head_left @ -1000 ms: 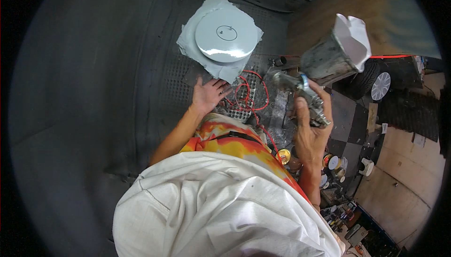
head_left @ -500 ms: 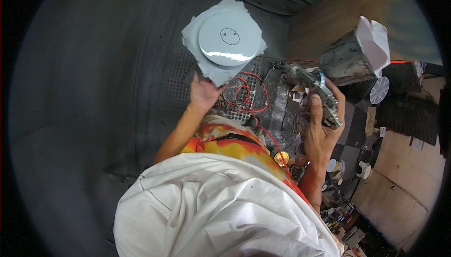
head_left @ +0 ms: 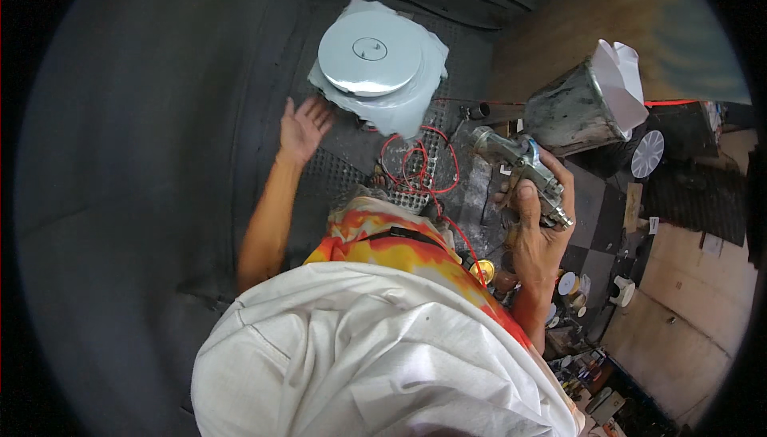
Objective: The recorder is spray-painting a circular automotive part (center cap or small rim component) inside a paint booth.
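In my right hand (head_left: 543, 205) is a metal spray gun (head_left: 523, 165), its nozzle pointing left toward the middle. A grey, paint-stained cup (head_left: 567, 108) sits tilted on the gun, with a white paper liner (head_left: 621, 77) sticking out of its mouth. My left hand (head_left: 305, 127) holds nothing, its fingers spread, just below and left of a glossy pale grey-blue disc (head_left: 371, 69) with a small ring marked at its centre. That disc rests on a ragged-edged, paint-covered sheet (head_left: 427, 69); what supports it underneath is hidden.
A red hose (head_left: 419, 185) lies coiled on the floor below the disc and runs toward my right side. A wooden panel (head_left: 623, 5) stands at the far right. Lower right are a white stool (head_left: 621, 291) and several cans and tools. A dark wall (head_left: 144, 181) fills the left.
My left hand has come away from the sheet's lower edge and moved left. The disc has shifted slightly left and turned with its sheet. The spray gun has dropped slightly and moved a little left.
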The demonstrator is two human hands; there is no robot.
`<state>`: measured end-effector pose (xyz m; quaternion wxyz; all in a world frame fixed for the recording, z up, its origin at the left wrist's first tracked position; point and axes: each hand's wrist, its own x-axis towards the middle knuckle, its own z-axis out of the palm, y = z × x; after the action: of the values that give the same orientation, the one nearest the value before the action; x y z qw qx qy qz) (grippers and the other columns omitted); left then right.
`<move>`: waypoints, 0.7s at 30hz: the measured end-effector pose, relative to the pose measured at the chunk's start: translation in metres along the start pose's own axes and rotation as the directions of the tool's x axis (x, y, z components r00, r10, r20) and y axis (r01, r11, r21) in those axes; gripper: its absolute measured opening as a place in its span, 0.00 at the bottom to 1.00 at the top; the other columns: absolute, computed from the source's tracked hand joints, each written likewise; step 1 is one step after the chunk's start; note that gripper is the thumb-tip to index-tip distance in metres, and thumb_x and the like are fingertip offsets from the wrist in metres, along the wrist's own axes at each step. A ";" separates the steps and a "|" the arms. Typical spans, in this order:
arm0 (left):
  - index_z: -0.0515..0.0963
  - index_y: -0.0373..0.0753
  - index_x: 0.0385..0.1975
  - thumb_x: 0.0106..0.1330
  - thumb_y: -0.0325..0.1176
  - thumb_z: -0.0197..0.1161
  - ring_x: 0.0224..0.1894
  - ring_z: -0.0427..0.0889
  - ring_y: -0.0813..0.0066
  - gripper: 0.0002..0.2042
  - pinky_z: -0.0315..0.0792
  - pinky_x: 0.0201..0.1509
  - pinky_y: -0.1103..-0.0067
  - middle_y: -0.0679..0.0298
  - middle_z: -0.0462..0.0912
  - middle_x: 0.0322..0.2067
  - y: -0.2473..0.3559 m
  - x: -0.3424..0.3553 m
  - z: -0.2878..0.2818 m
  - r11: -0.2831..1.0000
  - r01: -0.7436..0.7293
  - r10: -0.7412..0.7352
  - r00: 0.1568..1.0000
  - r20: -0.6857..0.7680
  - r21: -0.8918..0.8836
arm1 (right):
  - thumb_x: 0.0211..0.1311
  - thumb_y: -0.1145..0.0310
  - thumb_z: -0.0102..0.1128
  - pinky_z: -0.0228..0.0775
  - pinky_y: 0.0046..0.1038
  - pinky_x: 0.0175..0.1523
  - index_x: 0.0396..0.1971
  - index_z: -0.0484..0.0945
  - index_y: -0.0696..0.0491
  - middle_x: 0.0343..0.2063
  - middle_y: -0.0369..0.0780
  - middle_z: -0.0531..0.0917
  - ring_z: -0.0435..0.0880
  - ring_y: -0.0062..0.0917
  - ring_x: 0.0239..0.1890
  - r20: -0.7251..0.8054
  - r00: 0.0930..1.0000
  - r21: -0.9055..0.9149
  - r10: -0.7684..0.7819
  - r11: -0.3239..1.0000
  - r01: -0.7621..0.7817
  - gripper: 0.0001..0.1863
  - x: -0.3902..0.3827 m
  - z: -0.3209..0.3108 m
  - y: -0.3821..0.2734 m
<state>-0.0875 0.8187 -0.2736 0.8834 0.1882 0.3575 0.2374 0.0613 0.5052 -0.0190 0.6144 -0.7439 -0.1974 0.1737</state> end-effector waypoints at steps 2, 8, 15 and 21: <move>0.65 0.32 0.64 0.76 0.54 0.39 0.58 0.72 0.59 0.31 0.67 0.62 0.66 0.51 0.71 0.59 -0.015 -0.010 -0.004 0.998 0.055 -0.054 0.995 -0.081 0.010 | 0.69 0.67 0.59 0.77 0.23 0.42 0.57 0.71 0.58 0.39 0.39 0.81 0.80 0.19 0.36 -0.012 1.000 0.021 0.005 1.000 -0.005 0.20 0.001 -0.002 0.000; 0.77 0.33 0.50 0.76 0.51 0.44 0.36 0.78 0.76 0.26 0.72 0.41 0.78 0.62 0.82 0.37 0.041 -0.013 0.007 0.850 -0.297 0.340 0.940 -0.024 0.435 | 0.71 0.59 0.56 0.80 0.28 0.42 0.61 0.67 0.59 0.42 0.44 0.81 0.83 0.26 0.37 -0.122 0.984 -0.089 -0.132 0.989 0.122 0.25 -0.001 -0.010 0.018; 0.80 0.34 0.49 0.74 0.56 0.44 0.29 0.76 0.81 0.29 0.69 0.33 0.82 0.64 0.84 0.36 0.100 0.025 0.082 0.485 -0.198 0.219 0.971 0.101 0.852 | 0.70 0.60 0.57 0.85 0.32 0.41 0.62 0.65 0.58 0.46 0.47 0.81 0.84 0.32 0.45 -0.113 0.993 0.123 0.022 0.992 -0.008 0.27 -0.010 -0.017 0.034; 0.82 0.35 0.44 0.74 0.58 0.41 0.26 0.73 0.84 0.31 0.64 0.28 0.83 0.67 0.84 0.33 0.115 0.058 0.118 0.276 -0.078 0.080 0.995 0.058 0.958 | 0.68 0.60 0.59 0.85 0.30 0.42 0.63 0.65 0.57 0.47 0.47 0.81 0.84 0.32 0.45 -0.090 0.995 0.121 0.045 0.992 -0.034 0.28 -0.022 -0.024 0.042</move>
<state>0.0012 0.9257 -0.1679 0.5809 0.6974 0.4193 0.0192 0.0581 0.4668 -0.0556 0.6628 -0.7168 -0.1429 0.1627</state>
